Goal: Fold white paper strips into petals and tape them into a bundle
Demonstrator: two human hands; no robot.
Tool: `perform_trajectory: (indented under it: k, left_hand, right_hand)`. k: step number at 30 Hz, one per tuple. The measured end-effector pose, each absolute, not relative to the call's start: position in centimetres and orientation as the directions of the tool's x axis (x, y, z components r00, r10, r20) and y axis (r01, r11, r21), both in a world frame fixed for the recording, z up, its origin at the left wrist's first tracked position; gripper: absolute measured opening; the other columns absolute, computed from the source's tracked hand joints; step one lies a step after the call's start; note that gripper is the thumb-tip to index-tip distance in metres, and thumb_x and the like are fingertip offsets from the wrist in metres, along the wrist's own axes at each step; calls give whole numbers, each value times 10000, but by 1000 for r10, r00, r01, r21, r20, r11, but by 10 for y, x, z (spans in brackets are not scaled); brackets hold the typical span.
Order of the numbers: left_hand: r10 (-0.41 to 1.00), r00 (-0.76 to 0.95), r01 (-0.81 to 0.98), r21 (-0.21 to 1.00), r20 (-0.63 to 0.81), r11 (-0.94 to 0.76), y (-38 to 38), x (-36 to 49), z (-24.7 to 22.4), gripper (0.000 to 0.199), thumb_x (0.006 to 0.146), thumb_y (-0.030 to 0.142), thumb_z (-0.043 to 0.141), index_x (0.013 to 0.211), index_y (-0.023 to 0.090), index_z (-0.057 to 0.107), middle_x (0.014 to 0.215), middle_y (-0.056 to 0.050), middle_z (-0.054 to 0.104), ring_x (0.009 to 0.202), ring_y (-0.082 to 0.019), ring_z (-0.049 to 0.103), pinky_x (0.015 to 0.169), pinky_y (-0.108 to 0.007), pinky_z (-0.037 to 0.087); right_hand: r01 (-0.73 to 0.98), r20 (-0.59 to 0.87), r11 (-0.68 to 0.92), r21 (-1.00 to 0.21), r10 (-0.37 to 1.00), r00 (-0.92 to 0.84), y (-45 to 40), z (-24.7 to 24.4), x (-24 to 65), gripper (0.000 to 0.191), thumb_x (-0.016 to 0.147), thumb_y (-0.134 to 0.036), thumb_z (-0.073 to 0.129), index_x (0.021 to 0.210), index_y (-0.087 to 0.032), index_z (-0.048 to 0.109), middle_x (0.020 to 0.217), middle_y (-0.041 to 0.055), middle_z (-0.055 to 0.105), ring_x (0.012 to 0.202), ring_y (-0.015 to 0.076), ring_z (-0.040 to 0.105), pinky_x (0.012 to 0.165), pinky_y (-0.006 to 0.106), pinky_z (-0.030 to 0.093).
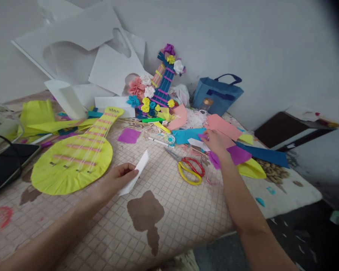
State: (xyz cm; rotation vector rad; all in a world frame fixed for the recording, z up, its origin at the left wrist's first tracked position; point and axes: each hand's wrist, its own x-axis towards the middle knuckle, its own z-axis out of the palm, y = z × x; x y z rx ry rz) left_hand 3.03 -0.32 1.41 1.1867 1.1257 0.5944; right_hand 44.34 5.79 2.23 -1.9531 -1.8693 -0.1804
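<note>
My left hand (124,177) is closed on a folded strip of white paper (137,170), pinched between thumb and fingers above the table. My right hand (213,140) reaches to the far side among the coloured papers, its fingertips pinched on a small piece of purple paper (203,136). Beneath that hand lies a blue paper sheet (186,136), with a white paper piece (196,143) close by. Scissors (189,169) with one red and one yellow handle rest between my hands. A yellow paper-covered lute (73,162) with strings lies to the left.
Behind stands a decorated blue instrument (165,84) with paper flowers, near a blue bag (217,94). White cut boards (107,67) lean on the wall. Peanuts (272,172) lie at the right and a phone (12,163) at the left. A purple square (129,136) lies mid-table.
</note>
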Motion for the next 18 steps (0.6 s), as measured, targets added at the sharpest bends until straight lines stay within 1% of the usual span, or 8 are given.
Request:
perform_trajectory:
  k: [4,7,8,9,11,13,15,18]
  left_hand:
    - [850,383,179,931,-363,317,-3,30,12,399,672,526,667,778,175,510,575,59,462,458,-72,392,434,-180,255]
    - [848,391,169,934,-357,315,-4,30,10,386,673,511,671,779,175,513,582,57,470,464,-73,400,437,-180,262]
    - [850,389,168,935,-354,312,-4,30,10,378,676,504,669,777,175,514,580,58,471,463,-72,400,436,-179,261]
    - [853,386,168,936,-351,309,-4,31,10,371,679,499,667,773,174,514,576,59,470,462,-70,400,435,-178,261]
    - [858,380,160,939,-344,306,-4,31,10,362,684,490,666,767,172,514,573,62,470,462,-65,397,434,-174,262]
    - [864,369,138,940,-342,313,-4,31,11,363,684,486,672,766,172,511,572,65,468,460,-58,389,430,-169,258]
    - [866,358,107,937,-349,333,-4,31,11,366,683,485,681,765,172,509,569,68,465,457,-54,380,424,-166,250]
    - [869,347,55,932,-353,357,-4,31,10,370,678,480,697,770,167,523,600,54,498,473,-51,393,428,-163,259]
  right_hand:
    - [978,370,54,-200,929,24,51,14,436,176,829,-141,457,907,-194,606,904,89,637,830,219,569,742,343,436]
    - [984,424,48,-171,905,30,45,15,423,160,832,-212,516,946,-174,622,995,154,624,993,309,510,812,443,397]
    - [985,444,54,-163,896,24,45,16,417,171,834,-240,530,957,-167,623,1022,170,614,1033,331,481,831,468,381]
    - [984,455,74,-159,890,7,46,17,408,176,843,-259,528,958,-167,624,1024,169,613,1044,332,472,846,473,372]
    - [975,440,158,-156,895,-74,50,18,388,150,862,-260,507,915,-188,628,950,119,638,970,279,509,856,423,385]
    - [956,408,247,-156,898,-165,58,16,366,136,870,-225,491,884,-199,624,907,76,642,915,231,532,836,360,408]
    - [940,378,306,-149,896,-232,68,13,345,118,853,-188,507,870,-198,624,915,66,635,925,219,527,836,336,409]
    - [934,343,333,-128,899,-273,83,9,325,101,837,-163,522,847,-181,621,928,84,615,965,226,501,861,335,390]
